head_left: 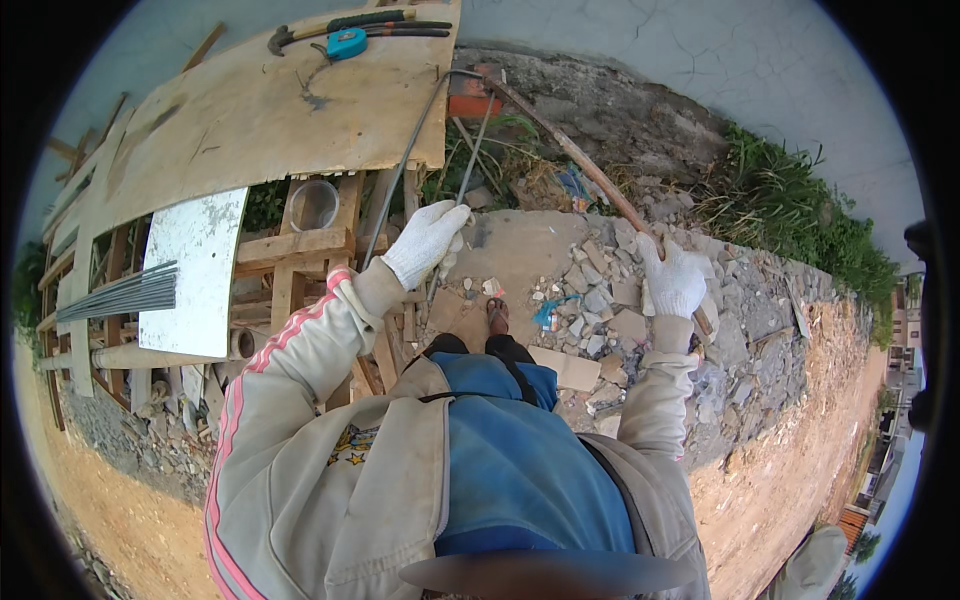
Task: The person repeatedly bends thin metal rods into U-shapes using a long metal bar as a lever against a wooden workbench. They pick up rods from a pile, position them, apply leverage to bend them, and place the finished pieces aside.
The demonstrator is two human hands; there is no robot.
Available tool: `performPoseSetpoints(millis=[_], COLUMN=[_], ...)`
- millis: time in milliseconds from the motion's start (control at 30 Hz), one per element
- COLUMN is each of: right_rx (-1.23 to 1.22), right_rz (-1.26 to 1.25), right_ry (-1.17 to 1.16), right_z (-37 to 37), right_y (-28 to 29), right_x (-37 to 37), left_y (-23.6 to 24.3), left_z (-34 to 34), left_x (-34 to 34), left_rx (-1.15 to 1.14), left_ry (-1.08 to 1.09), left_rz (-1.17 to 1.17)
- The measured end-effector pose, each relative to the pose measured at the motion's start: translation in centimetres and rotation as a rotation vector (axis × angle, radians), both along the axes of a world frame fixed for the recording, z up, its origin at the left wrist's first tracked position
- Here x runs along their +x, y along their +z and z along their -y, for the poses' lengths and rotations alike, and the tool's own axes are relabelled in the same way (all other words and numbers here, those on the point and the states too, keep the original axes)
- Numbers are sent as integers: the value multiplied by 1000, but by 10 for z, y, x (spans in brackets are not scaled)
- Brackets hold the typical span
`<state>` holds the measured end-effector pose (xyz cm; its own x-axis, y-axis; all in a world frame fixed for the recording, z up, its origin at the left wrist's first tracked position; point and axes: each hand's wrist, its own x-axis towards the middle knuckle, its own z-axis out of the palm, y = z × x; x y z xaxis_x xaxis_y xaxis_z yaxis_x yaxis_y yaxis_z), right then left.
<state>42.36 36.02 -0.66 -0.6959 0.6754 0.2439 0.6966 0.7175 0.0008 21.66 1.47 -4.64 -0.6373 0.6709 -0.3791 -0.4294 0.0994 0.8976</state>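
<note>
Blue shirt (520, 460) and open pale jacket (370, 500) come nearest; beyond them the gloved left hand (428, 243) closes round a thin metal rod (474, 165), while the gloved right hand (675, 278) grips a rusty pipe (570, 150) reaching the rod's far end, beside an orange-red block (470, 106). Should the pipe slip under load, it could jerk loose; uneven rubble (600, 300) underfoot could upset balance; farther out, a worn wooden board (350, 120) bears a hammer (312, 30) and blue tape measure (346, 43); outdoors, a cracked grey wall (640, 40) stands behind.
</note>
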Motion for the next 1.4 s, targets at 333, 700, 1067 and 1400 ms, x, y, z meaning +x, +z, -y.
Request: performPoseSetpoints(millis=[333,700,1067,1400], right_rx=[-98,-137,-175,-152], right_rz=[31,47,81,96], right_ry=[-29,-55,-72,34], right_z=[31,31,60,-10], right_y=[8,8,9,-4], right_x=[10,9,19,3], left_y=[3,-8,4,-2], left_z=[11,11,24,1], left_x=[2,-4,-5,5], left_rx=[-45,-133,-70,-172], left_ry=[73,80,136,77], left_rz=[-288,-505,-362,-437])
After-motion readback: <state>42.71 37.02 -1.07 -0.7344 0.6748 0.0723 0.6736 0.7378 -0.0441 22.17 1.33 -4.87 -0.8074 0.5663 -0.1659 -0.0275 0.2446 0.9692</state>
